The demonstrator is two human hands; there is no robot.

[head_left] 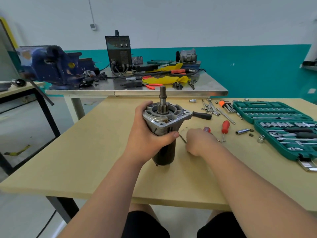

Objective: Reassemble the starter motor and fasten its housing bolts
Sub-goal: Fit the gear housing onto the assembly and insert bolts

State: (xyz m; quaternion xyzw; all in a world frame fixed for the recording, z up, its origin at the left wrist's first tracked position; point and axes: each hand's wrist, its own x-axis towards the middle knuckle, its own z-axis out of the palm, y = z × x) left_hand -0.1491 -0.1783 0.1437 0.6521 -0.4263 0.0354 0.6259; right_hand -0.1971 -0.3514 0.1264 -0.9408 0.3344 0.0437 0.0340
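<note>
The starter motor (164,121) stands upright on the wooden table (85,152), its shaft and pinion pointing up, with a silver flanged nose housing above a black body. My left hand (147,134) is wrapped around the housing, thumb across the front. My right hand (200,141) rests on the table just right of the motor, fingers closed around a thin long housing bolt (183,139) that sticks out toward the motor. The hand hides most of the bolt.
Right of the motor lie a black-handled tool (202,115), two red screwdrivers (225,127), loose sockets (241,131), wrenches and hex keys (226,105). An open green socket set (284,127) fills the right edge. Behind stands a metal bench (137,90) with a blue vise (56,66) and a welder (119,52).
</note>
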